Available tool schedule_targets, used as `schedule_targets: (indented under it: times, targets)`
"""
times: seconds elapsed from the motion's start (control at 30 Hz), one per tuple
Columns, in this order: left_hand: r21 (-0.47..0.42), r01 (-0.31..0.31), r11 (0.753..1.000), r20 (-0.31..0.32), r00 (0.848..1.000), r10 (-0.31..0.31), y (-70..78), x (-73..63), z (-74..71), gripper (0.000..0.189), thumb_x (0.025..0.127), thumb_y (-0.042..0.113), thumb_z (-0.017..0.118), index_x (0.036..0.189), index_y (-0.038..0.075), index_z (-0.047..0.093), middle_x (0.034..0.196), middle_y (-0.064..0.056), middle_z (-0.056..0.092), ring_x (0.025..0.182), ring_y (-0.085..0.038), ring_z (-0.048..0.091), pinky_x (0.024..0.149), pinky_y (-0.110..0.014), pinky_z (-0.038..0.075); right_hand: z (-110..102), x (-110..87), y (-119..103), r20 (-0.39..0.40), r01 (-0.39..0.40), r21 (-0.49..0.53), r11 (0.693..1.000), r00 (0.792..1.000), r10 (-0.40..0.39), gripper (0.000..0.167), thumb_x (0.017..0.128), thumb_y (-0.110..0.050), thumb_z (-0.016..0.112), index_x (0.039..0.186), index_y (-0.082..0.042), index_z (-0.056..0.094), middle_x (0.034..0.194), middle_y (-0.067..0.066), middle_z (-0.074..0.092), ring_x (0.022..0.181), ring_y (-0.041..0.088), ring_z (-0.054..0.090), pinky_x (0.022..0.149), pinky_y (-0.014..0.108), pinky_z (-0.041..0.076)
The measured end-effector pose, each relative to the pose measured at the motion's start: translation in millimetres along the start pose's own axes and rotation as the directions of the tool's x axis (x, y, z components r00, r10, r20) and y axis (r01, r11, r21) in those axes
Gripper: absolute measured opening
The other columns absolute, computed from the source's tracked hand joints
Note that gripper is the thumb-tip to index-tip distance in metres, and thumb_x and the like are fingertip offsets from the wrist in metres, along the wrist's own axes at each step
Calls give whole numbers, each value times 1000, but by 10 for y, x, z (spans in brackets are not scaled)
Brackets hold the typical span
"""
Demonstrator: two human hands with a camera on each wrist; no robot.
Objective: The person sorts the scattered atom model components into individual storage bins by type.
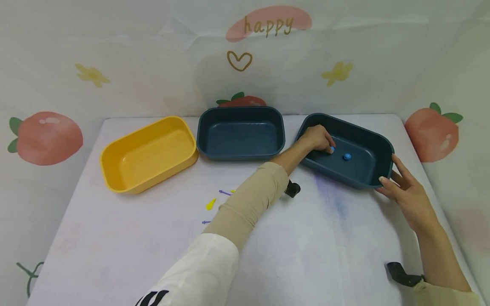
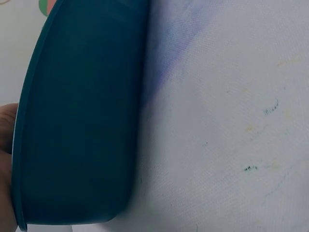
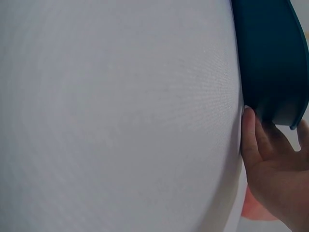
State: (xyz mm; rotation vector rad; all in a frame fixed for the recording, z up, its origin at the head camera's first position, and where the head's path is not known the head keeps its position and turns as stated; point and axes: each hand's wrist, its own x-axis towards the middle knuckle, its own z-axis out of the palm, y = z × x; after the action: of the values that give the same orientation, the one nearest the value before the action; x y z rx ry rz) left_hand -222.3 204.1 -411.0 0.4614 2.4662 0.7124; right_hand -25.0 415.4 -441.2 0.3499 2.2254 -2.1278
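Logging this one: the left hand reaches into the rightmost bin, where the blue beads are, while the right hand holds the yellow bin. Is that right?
Not quite: the right hand holds an end of that same rightmost bin, not the yellow bin; the head view shows this. The left hand does reach in, where the blue beads are.

Only legible text: "happy" (image 1: 269, 26), lowercase, gold-brown, handwriting style, on a pink blob (image 1: 268, 12) on the white backdrop (image 1: 153, 80). Heart outline (image 1: 240, 69) in similar colour just below, same backdrop. Black print (image 1: 153, 298) on white sleeve (image 1: 199, 267) cut off at frame bottom, unreadable.
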Motion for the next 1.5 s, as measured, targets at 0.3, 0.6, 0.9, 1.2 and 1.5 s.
schedule_targets:
  times: [0.3, 0.6, 0.9, 1.2, 1.5]
  targets:
    - [-133, -74, 988, -3, 997, 75, -39, -7, -64, 24, 85, 28, 80, 108, 23, 77, 119, 10, 68, 111, -7, 57, 86, -18, 46, -20, 37, -14, 10, 3, 14, 1000, 1000, -3, 73, 99, -7, 59, 157, -37, 25, 164, 22, 7, 99, -5, 64, 78, 12, 53]
    - [-266, -231, 936, 39, 968, 250, -29, -91, -216, 34, 89, 23, 77, 122, 15, 71, 109, 6, 69, 100, -6, 61, 77, -14, 46, -68, 70, -39, 19, 2, 49, 999, 1000, -3, 74, 99, -5, 58, 157, -36, 25, 164, 21, 6, 99, -4, 65, 77, 14, 54]
    - [-293, -340, 894, 64, 926, 373, -63, -276, -310, 38, 90, 22, 75, 126, 14, 68, 106, 8, 68, 97, -1, 61, 79, -12, 46, -105, 53, -3, 14, 0, 85, 996, 1000, -1, 73, 99, -3, 57, 158, -35, 25, 165, 18, 6, 99, -3, 65, 76, 15, 55]
    - [-453, -384, 804, 39, 893, 449, -190, -506, -423, 34, 92, 16, 73, 125, 13, 67, 113, 0, 68, 96, -1, 65, 83, -13, 48, -140, 60, 25, 20, 1, 110, 994, 1000, -3, 74, 99, -1, 56, 158, -34, 25, 165, 14, 9, 97, -2, 67, 76, 15, 55]
    - [-516, -461, 722, -41, 855, 518, -398, -753, -400, 32, 93, 13, 71, 124, 7, 66, 120, -5, 67, 99, -2, 65, 86, -15, 50, -176, 70, 20, 52, -15, 71, 997, 999, 11, 74, 101, -3, 55, 158, -37, 22, 166, 14, 3, 94, -2, 68, 76, 12, 53]
